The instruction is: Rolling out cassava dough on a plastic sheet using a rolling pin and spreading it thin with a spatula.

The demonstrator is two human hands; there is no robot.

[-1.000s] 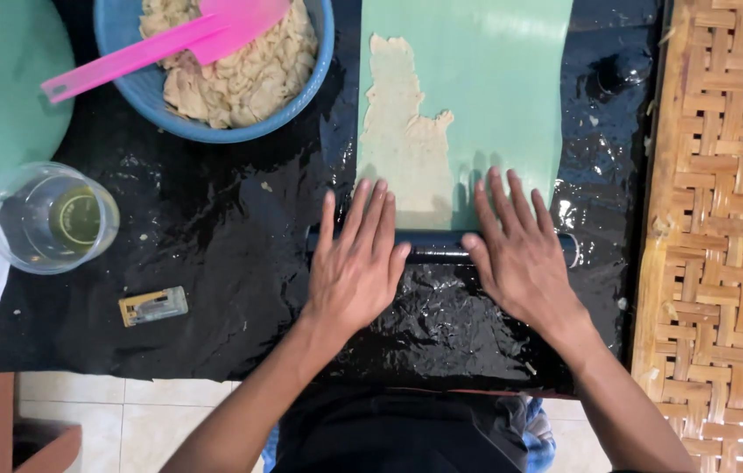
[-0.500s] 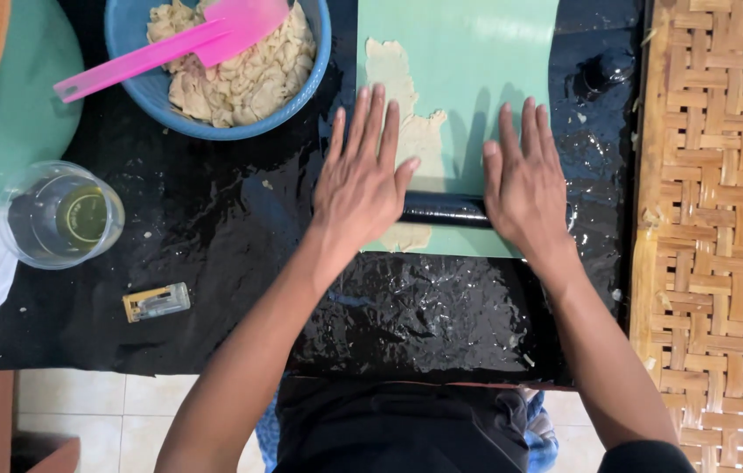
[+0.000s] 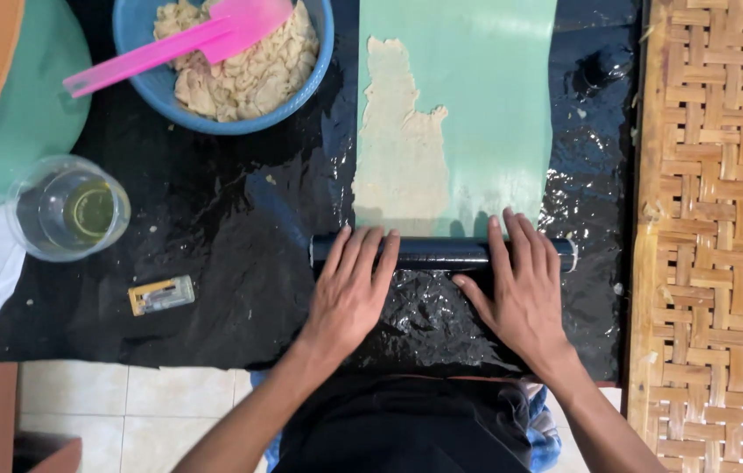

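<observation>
**Apprentice:** While both palms lie flat on the dark rolling pin (image 3: 441,253) near the middle of the frame, is that a proper hold?

**Cook:** It's no clasp at all. The left hand (image 3: 349,293) and right hand (image 3: 520,293) are spread wide, fingers straight, pressing down on the pin rather than curling round it. That suits rolling, I'd judge: open palms let it turn freely beneath them.

**Apprentice:** And the pin itself?

**Cook:** It lies crosswise at the lower edge of the green sheet (image 3: 494,114), which runs up to the top of the frame. A pale smear of dough (image 3: 397,158) covers the sheet's left half, just above the pin.

**Apprentice:** What should one mind?

**Cook:** Even weight from both hands, I'd say, so the layer thins evenly. The wet black plastic (image 3: 214,263) underneath looks slippery; the sheet could slide.

**Apprentice:** More dough?

**Cook:** Upper left, in the blue bowl (image 3: 323,61) with a pink spatula (image 3: 170,48).
</observation>
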